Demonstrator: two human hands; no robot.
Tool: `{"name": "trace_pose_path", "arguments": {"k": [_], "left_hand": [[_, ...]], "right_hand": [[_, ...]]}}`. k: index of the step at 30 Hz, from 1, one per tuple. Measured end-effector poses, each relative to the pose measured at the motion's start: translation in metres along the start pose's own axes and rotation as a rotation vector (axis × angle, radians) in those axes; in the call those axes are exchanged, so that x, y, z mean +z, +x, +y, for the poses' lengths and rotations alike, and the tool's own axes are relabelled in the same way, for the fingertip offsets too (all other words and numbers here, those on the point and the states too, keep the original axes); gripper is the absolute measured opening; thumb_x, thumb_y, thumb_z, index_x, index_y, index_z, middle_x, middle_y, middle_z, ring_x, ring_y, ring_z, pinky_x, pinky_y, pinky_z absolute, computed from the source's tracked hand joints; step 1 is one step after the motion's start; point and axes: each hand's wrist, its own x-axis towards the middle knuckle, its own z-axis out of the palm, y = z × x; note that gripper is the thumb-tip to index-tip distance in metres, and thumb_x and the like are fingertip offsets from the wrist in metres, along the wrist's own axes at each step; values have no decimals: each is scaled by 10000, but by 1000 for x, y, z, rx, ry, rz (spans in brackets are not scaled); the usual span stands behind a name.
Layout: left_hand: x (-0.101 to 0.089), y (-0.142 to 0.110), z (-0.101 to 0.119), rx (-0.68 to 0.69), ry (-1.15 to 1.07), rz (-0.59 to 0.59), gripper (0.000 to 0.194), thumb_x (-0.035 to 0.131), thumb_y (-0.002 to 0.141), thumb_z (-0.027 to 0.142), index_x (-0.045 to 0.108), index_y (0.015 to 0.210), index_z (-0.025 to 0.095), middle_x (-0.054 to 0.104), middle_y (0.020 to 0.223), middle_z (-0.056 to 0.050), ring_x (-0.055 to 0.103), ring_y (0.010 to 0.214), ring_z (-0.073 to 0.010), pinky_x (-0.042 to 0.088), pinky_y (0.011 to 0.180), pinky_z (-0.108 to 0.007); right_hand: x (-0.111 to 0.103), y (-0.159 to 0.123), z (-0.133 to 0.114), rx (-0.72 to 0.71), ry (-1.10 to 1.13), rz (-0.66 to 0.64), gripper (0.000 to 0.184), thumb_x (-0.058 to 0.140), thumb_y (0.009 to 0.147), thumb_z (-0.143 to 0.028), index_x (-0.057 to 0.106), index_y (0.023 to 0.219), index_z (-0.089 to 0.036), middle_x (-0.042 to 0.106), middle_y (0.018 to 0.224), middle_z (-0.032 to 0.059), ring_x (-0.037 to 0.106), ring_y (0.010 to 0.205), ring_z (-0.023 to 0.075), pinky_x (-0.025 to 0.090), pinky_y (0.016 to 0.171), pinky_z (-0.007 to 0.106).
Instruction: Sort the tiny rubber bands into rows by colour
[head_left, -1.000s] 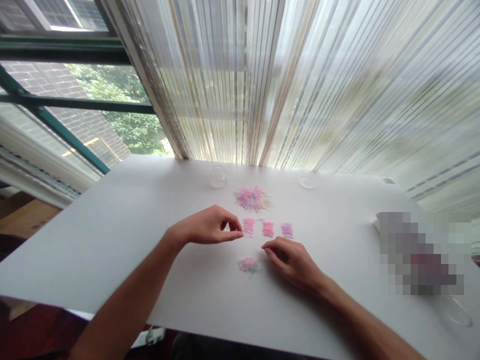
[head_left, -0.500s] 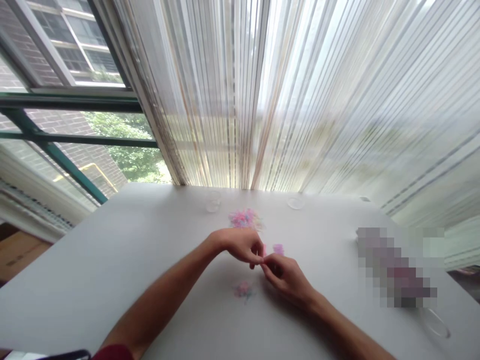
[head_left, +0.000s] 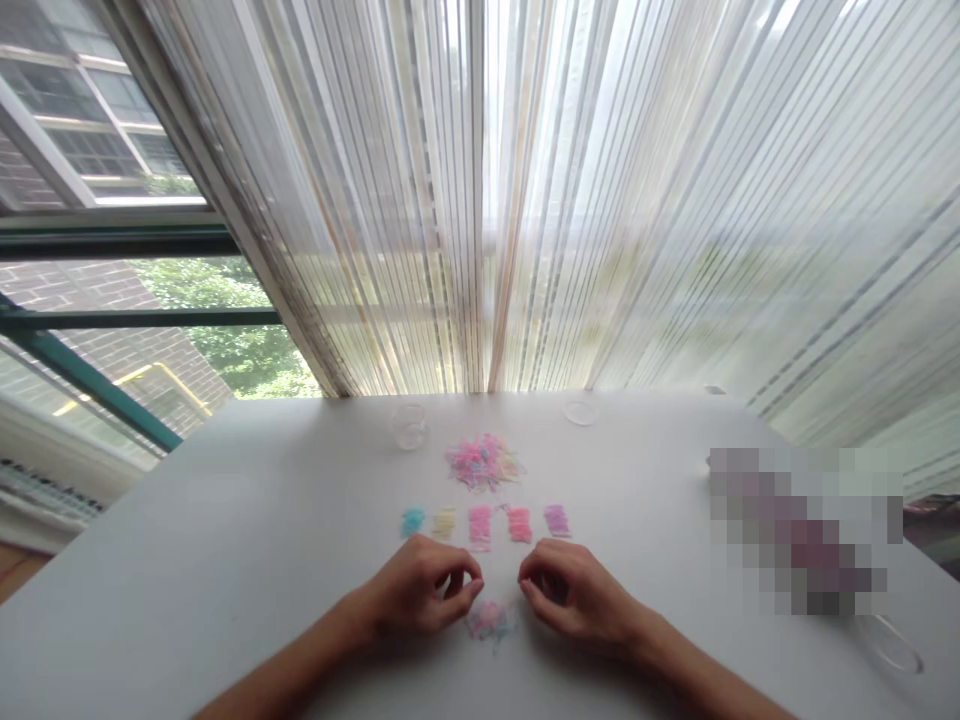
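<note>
My left hand (head_left: 431,588) rests low over the white table (head_left: 225,560), thumb and forefinger closed in a pinch. Facing it, my right hand (head_left: 574,590) has its fingers curled and closed the same way. Whatever either pinch holds is too small to make out. Between and just below the hands lies a small heap of pale pink and bluish pieces (head_left: 491,622). Beyond my fingers runs a row of sorted small pieces: a blue group (head_left: 412,521), a yellow group (head_left: 444,523), a pink group (head_left: 480,527), a coral-pink group (head_left: 519,525) and a purple group (head_left: 556,520).
Farther back is a bigger mixed pile (head_left: 484,462) of thin pastel pieces. A clear round container (head_left: 410,428) stands behind it on the left, a clear lid (head_left: 580,413) on the right. A pixelated object (head_left: 802,540) with a loop lies at right. Curtains (head_left: 480,200) hang behind.
My hands were together, fingertips meeting above the table; now they are apart, with the left moved left and nearer me. The colour groups they covered now show. The view has shifted slightly.
</note>
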Motion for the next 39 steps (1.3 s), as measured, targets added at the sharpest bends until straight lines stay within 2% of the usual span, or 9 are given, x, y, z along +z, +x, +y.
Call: {"name": "trace_pose_path", "arguments": {"k": [3, 7, 10, 13, 15, 22, 29, 39], "left_hand": [[4, -7, -3, 34, 55, -70, 119, 589, 812, 198, 691, 871, 193, 641, 577, 26, 531, 474, -103, 403, 540, -222], [-1, -12, -2, 7, 131, -158, 177, 649, 751, 229, 659, 928, 222, 680, 648, 32, 590, 535, -138, 402, 572, -251], [-4, -15, -1, -7, 153, -147, 192, 637, 758, 209, 648, 949, 232, 687, 679, 38, 607, 558, -145, 403, 599, -262], [-4, -17, 1, -9, 166, -133, 184, 642, 762, 215, 653, 944, 234, 690, 694, 38, 612, 562, -150, 393, 601, -269], [-3, -16, 2, -19, 175, -142, 194, 656, 764, 221, 659, 958, 237, 694, 696, 38, 622, 573, -156, 388, 601, -270], [-1, -13, 5, -34, 175, -176, 112, 649, 792, 231, 651, 903, 232, 682, 677, 37, 605, 567, -152, 367, 568, -269], [3, -12, 4, 2, 198, -161, 89, 606, 793, 172, 633, 864, 218, 690, 682, 27, 605, 562, -145, 352, 559, -263], [2, -14, 3, 24, 121, -99, 99, 616, 779, 147, 633, 843, 220, 652, 614, 57, 564, 504, -114, 352, 540, -249]], "right_hand": [[-1, 0, 1, -3, -9, -13, 91, 564, 842, -157, 650, 841, -187, 586, 685, -2, 523, 603, 122, 414, 584, 229], [-5, 3, -3, -17, -37, -49, 112, 555, 845, -150, 655, 876, -190, 598, 701, 3, 535, 616, 126, 427, 606, 235], [-9, 9, -11, 10, -73, -122, 126, 566, 844, -138, 656, 911, -194, 633, 760, 12, 566, 669, 137, 443, 648, 243], [-11, 14, -21, 48, -102, -247, 147, 608, 843, -147, 666, 965, -204, 665, 833, 15, 594, 712, 143, 451, 673, 245], [-8, 17, -24, 46, -109, -273, 144, 628, 847, -165, 672, 978, -206, 673, 860, 20, 605, 730, 148, 455, 680, 248], [8, 16, -16, -88, -120, -197, 102, 650, 888, -272, 687, 951, -201, 658, 848, 45, 597, 772, 176, 459, 673, 269], [11, 7, -15, -127, -68, -194, 82, 604, 922, -197, 680, 954, -200, 673, 898, 59, 607, 828, 177, 484, 726, 274], [10, 5, -15, -165, -36, -105, 103, 596, 909, -178, 681, 961, -204, 661, 827, 48, 587, 751, 166, 463, 653, 259]]}}
